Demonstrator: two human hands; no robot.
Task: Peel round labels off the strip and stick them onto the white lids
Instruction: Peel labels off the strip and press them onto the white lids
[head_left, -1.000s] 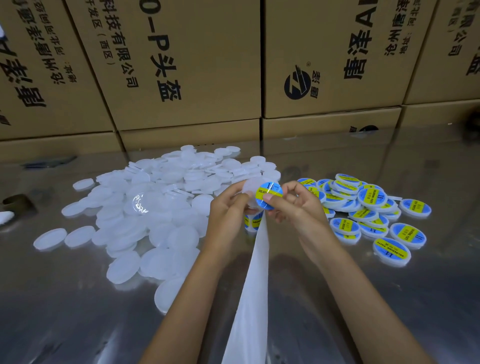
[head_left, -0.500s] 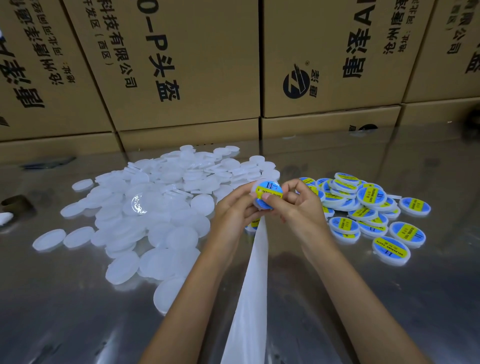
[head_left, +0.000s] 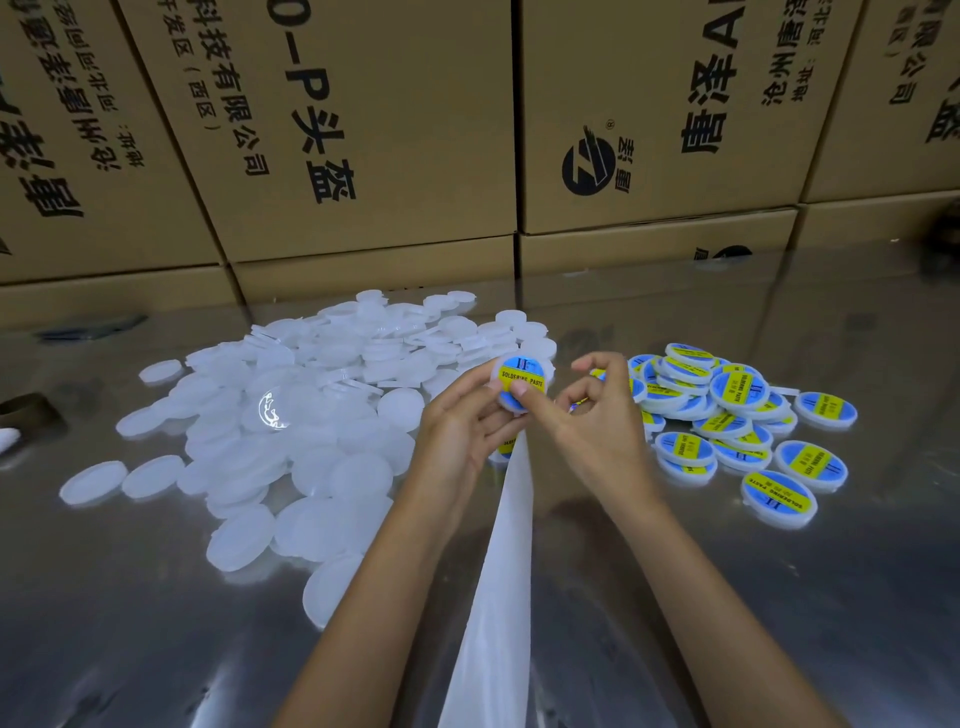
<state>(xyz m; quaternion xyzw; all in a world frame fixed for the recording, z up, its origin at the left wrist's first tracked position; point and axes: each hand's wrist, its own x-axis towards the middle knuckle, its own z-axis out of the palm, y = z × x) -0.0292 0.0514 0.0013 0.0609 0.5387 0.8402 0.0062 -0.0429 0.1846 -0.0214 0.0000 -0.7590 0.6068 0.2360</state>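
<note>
My left hand (head_left: 462, 431) gripped a labelled lid (head_left: 521, 382); my right hand (head_left: 592, 415), fingers curled, thumb pressing its blue-yellow label (head_left: 521, 375).

The table (head_left: 779, 597) looks like polished metal — glossy, mirroring the boxes behind it. The boxes (head_left: 363, 130) are matt brown cardboard with black print. The plain lids (head_left: 332, 395) look like milky, translucent plastic, smooth with a soft sheen; one clear piece (head_left: 272, 410) among them glints sharply. The held lid (head_left: 521, 383) carries a glossy blue-and-yellow printed label, and so do the finished lids (head_left: 737, 415) on the right. The strip (head_left: 498, 597) looks like smooth white backing paper — slightly shiny, waxy-looking.
</note>
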